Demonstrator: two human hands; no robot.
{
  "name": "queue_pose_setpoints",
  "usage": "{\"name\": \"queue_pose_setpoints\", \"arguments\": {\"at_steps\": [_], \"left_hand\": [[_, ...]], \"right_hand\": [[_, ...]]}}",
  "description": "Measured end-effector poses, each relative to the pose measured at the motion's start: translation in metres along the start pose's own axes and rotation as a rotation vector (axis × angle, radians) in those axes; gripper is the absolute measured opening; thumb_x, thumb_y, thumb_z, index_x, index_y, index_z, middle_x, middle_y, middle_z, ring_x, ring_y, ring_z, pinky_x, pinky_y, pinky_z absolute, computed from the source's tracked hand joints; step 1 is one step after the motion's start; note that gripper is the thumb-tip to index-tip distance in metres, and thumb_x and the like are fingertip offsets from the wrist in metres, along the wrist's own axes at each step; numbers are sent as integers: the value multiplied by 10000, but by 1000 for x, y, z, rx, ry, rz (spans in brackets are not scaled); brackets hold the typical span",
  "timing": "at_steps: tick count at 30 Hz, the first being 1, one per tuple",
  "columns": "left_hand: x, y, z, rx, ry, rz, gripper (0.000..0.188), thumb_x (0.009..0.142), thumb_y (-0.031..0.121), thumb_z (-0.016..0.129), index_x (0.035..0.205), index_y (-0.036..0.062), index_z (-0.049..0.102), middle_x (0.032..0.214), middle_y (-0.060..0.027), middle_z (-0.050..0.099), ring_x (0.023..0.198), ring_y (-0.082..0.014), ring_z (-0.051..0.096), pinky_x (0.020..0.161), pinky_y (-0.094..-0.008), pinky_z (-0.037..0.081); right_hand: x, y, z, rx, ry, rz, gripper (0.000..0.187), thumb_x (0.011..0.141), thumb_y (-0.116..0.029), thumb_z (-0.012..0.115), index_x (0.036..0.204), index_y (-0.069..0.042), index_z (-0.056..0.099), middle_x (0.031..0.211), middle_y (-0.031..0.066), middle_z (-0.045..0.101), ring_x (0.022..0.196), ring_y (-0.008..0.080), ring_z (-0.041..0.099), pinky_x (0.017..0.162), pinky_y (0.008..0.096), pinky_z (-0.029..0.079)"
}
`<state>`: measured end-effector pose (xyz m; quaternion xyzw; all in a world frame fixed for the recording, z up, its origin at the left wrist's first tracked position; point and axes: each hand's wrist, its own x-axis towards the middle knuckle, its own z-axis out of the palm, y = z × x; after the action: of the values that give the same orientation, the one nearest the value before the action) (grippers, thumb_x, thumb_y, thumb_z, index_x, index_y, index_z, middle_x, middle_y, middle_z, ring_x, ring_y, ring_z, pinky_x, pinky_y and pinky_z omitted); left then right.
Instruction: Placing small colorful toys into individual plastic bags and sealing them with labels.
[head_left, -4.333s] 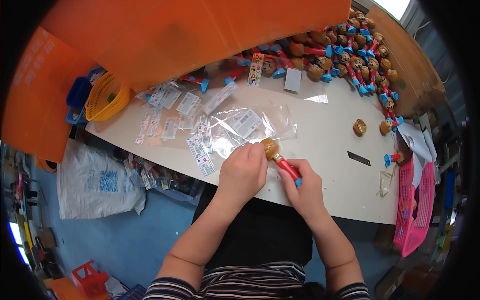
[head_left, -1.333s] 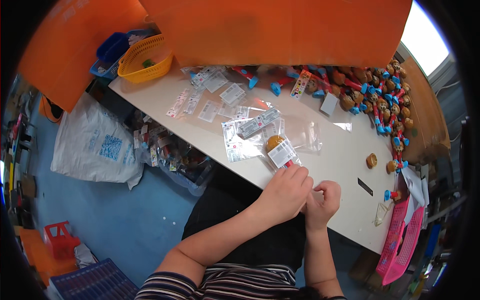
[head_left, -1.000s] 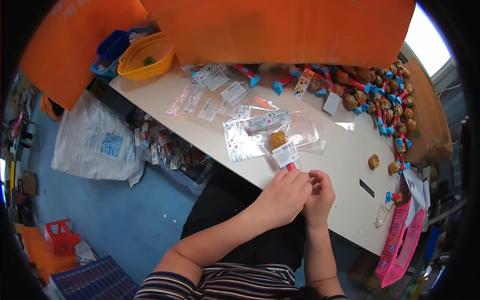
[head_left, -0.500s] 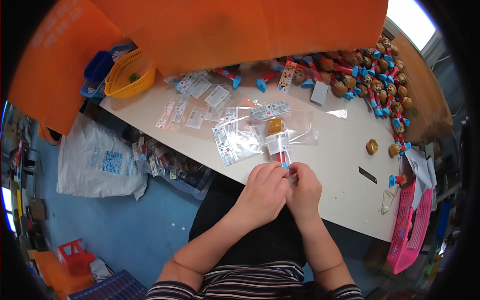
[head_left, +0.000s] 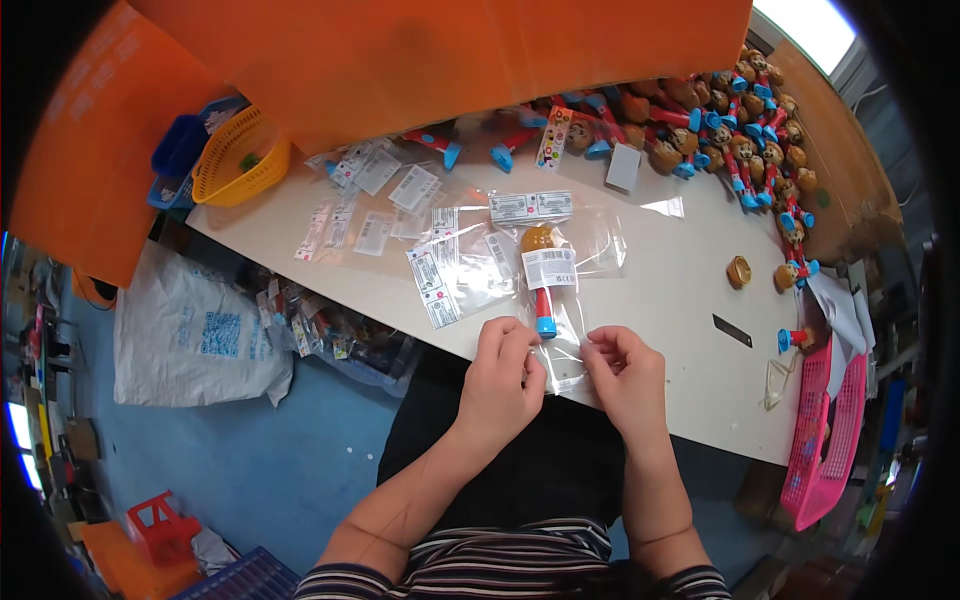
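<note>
At the near edge of the desk, the left hand and right hand each pinch the near end of a clear bag with closed fingers. Inside lies a toy, brown head far, blue base near. More empty bags lie just left. A toy pile sits far right, a yellow basket far left.

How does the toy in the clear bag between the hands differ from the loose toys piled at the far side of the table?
The bagged brown-headed toy lies alone inside a clear plastic bag with a white label, held at its open end by the left hand and right hand. The piled toys lie unbagged, heaped together. Both have brown heads, red bodies and blue ends.
</note>
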<state>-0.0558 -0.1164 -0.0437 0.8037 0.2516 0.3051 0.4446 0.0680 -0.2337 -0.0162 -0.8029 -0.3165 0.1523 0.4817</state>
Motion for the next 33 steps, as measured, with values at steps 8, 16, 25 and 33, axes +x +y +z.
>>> {"name": "queue_pose_setpoints", "arguments": {"at_steps": [8, 16, 25, 33], "left_hand": [[-7, 22, -8, 263, 165, 434, 235, 707, 0, 719, 928, 48, 654, 1015, -113, 591, 807, -289, 594, 730, -373, 488], [-12, 28, 14, 177, 0, 379, 259, 723, 13, 752, 971, 21, 678, 916, -101, 607, 831, -276, 604, 740, -369, 496], [-14, 21, 22, 306, 19, 502, 237, 728, -2, 649, 960, -11, 602, 914, -128, 572, 856, -278, 581, 750, -352, 486], [1, 12, 2, 1, -124, 395, 163, 784, -17, 682, 914, 10, 587, 875, -122, 563, 809, -310, 557, 716, -362, 464]], "right_hand": [[-2, -3, -17, 619, -233, 396, 233, 946, -65, 614, 1154, 28, 564, 863, 107, 715, 785, 119, 699, 692, 227, 569], [-9, -3, -16, 617, -239, 446, 224, 949, -49, 603, 1145, 50, 558, 842, 106, 713, 754, 110, 685, 669, 216, 568], [-16, -3, -5, 679, -97, 383, 101, 938, -12, 592, 1030, 5, 551, 800, 95, 701, 695, 123, 694, 624, 212, 579], [-10, 8, 14, 735, 48, 294, 74, 941, 22, 567, 963, 5, 498, 835, 140, 688, 734, 163, 692, 665, 251, 587]]}}
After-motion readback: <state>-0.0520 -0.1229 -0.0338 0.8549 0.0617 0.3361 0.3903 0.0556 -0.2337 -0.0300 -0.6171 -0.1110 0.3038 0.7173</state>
